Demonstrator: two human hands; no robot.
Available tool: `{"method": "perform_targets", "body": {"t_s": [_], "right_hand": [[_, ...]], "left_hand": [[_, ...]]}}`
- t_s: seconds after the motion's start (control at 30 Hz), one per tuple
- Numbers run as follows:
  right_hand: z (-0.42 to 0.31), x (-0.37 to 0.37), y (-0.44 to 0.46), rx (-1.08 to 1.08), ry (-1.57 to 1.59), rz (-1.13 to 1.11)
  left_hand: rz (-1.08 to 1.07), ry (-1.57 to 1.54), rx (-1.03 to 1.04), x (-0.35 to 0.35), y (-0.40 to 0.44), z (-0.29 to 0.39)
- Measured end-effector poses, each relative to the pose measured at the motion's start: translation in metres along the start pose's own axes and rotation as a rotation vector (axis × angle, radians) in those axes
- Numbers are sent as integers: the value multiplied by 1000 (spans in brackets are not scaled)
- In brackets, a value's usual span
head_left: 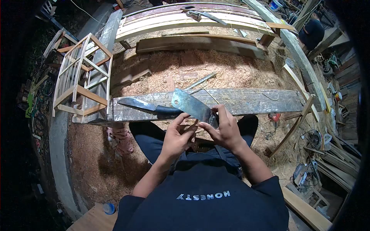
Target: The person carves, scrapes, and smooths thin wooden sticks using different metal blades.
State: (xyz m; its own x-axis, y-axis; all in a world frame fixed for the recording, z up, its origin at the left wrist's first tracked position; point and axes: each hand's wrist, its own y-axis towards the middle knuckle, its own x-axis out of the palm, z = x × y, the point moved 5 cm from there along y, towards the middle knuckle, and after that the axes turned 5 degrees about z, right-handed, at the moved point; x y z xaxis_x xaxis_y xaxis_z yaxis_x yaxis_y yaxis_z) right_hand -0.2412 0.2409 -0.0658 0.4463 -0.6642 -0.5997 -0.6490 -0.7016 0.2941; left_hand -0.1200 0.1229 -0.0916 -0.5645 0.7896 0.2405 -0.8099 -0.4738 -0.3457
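A cleaver with a broad grey metal blade and a hole in its far corner is held tilted over the near edge of a plank bench. My right hand is closed around its near end, where a dark part shows between the fingers. Just below the blade, my left hand pinches its fingers together close to the right fingertips. A small brownish bit shows there, too little to name. Left of the cleaver, a knife with a black handle lies on the worn plank bench.
A slatted wooden frame stands at the left on a beam. Beyond the bench, wood shavings cover the ground. Long boards with a hand plane on them lie farther back. A person is at the far right.
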Motion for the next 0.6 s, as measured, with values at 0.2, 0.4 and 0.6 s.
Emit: {"method": "perform_targets", "body": {"t_s": [0.2,0.4,0.6], "right_hand": [[-7,-9,-1,-181,-68,184],[-18,-10,-6,-210,47,263],[-21,-2,-14,-175,32,311]], "left_hand": [[30,-54,-13,2,-5,10],[-10,-101,-29,7,-3,9],[12,-122,-50,5,-5,12]]}}
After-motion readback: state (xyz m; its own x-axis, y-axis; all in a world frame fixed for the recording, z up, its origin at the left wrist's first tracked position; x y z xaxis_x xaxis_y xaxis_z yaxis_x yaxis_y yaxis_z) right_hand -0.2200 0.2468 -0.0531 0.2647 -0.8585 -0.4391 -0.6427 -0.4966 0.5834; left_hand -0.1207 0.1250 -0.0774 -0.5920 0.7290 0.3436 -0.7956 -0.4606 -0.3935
